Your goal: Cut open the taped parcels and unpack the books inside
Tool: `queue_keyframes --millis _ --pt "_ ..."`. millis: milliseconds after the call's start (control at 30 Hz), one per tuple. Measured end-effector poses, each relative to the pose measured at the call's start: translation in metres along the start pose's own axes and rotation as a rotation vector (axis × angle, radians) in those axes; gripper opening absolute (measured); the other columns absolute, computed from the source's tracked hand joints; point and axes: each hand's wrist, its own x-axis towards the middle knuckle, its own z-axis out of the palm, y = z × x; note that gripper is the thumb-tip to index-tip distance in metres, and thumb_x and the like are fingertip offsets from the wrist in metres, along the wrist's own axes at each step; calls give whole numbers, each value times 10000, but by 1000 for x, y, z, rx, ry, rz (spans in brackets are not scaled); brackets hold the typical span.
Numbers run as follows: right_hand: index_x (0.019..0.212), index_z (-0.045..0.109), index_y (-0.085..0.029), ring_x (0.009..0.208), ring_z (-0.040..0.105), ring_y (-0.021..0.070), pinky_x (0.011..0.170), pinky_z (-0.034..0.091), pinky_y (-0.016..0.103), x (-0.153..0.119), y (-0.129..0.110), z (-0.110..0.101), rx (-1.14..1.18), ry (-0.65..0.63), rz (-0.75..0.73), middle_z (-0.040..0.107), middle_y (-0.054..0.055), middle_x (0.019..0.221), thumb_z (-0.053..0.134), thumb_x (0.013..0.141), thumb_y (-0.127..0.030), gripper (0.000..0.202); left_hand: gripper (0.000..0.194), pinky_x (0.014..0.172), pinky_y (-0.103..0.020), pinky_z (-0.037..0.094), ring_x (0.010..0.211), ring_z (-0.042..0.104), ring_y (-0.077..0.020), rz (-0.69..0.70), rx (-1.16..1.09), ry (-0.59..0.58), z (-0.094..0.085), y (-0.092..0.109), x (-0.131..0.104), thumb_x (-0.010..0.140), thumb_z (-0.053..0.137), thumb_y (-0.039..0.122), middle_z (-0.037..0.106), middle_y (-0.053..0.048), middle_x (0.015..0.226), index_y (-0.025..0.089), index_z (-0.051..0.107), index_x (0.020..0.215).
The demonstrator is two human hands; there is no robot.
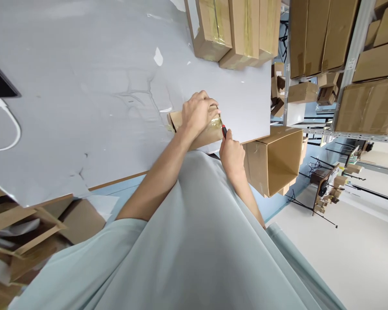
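Small taped carton (pixel 198 133) at the desk (pixel 84 86) near edge, left hand (pixel 198 113) clamped flat over it, right hand (pixel 232 153) beside it gripping a red-handled cutter (pixel 224 130) at the tape seam; carton apparently unopened, blade and cut progress hidden by the left hand.

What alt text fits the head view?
A person's left hand presses down on a small taped cardboard box at the edge of a grey table, while the right hand holds a red-handled cutter against the box's end. Stacked cardboard boxes, an open carton and warehouse shelving surround them.
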Motion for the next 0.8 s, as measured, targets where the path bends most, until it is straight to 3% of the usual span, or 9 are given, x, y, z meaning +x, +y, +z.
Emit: queue_keyframes --millis 233,400,533,667,800 --pt "1742 461 -111 1097 865 365 940 664 454 2 20 21 2 -23 -9 857 238 1193 348 1191 -148 564 140 921 -471 591 1117 698 -337 29 40 -1 5 -2 -2 977 812 427 746 -80 1028 319 885 1030" --pt "1738 463 -135 1012 865 360 897 655 436 -8 46 36 64 -67 -38 873 200 1070 388 1206 -237 546 146 917 -454 596 1115 703 -322 10 106 9 4 -2 -7 979 818 420 737 -71 1030 331 883 1074" --pt "1719 503 -168 924 846 363 865 627 436 -8 70 40 189 -27 -123 875 170 1051 406 1205 -291 537 170 935 -464 604 1106 714 -322 6 200 18 -3 -2 -6 965 865 439 765 -65 1078 343 875 1105" --pt "1653 566 -198 894 815 365 798 589 397 19 99 47 382 48 -284 878 151 1113 381 1199 -384 524 190 998 -462 599 1124 721 -313 -26 283 2 -7 1 -6 989 856 459 782 -71 1140 301 867 1096" --pt "1564 642 -210 944 797 359 821 575 383 71 123 56 436 39 -457 873 147 1157 431 1171 -374 474 204 1036 -459 584 1108 725 -301 -55 347 -20 -10 5 -8 996 851 466 789 -68 1156 279 861 1078"
